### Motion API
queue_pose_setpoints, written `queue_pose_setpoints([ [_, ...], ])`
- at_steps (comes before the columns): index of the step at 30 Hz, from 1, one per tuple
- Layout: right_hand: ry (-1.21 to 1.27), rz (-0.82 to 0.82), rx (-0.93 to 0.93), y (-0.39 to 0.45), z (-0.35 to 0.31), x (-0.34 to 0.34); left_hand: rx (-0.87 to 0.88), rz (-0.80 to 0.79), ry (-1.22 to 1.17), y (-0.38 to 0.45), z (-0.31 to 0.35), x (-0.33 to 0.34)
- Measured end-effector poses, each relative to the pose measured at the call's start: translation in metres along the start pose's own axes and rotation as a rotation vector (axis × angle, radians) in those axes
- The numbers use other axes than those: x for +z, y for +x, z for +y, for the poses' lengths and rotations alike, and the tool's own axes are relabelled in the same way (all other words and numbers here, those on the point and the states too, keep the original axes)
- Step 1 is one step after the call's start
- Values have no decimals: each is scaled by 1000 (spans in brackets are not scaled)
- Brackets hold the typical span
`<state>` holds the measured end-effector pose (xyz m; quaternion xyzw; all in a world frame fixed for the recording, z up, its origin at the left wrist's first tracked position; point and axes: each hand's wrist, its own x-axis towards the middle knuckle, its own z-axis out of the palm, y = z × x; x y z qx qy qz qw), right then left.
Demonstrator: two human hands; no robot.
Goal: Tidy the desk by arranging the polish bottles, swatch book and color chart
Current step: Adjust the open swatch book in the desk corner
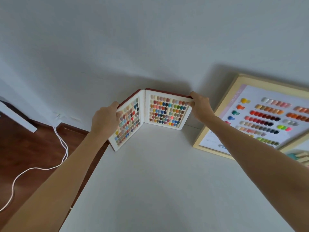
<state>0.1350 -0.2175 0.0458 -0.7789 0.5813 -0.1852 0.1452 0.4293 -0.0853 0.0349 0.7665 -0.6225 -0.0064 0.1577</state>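
The swatch book (164,112) stands open on the white desk (158,181), upright against the wall at the desk's far left corner. Both white pages are filled with rows of coloured nail swatches, and its cover is dark red. My left hand (105,119) grips the outer edge of the left page. My right hand (200,106) grips the top right corner of the right page. The framed color chart (260,118) leans against the wall to the right, apart from the book. No polish bottles are clearly visible.
Small pale and teal items (299,157) peek in at the right edge below the chart. A wooden floor (25,148) lies left of the desk, with a white cable (61,148) trailing across it. A white board (18,118) sits at far left.
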Motion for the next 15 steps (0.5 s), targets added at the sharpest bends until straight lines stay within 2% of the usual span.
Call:
queue_pose_setpoints([
  [9, 63, 46, 50, -16, -14, -12, -40, 28, -18, -9, 12, -8],
  [15, 66, 156, -148, -68, -8, -52, 58, 224, -64, -40, 58, -26],
])
